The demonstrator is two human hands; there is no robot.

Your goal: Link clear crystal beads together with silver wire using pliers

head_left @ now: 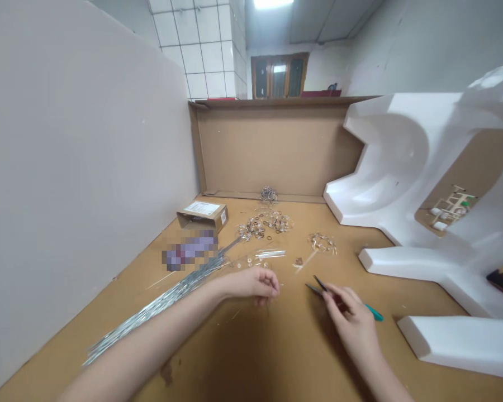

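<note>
My left hand [265, 285] is closed in a pinch above the brown work surface. What looks like a thin wire pokes out faintly from its fingertips. To the right, my right hand [352, 312] grips pliers [317, 286] with a teal handle end and narrow dark jaws. The jaws are spread apart and point toward my left hand. Just beyond the left hand lie short pale strips [270, 253] and small clear beads [250, 261]. A long bundle of silvery wires [159, 304] runs along my left forearm.
Loose wire pieces with small rings [255, 228] lie farther back, near a silvery wire heap [269, 194]. A beaded wire ring [322, 243] sits right of them. An open small carton [205, 215] stands left. White foam packing [389, 162] borders the right; cardboard [272, 148] walls the back.
</note>
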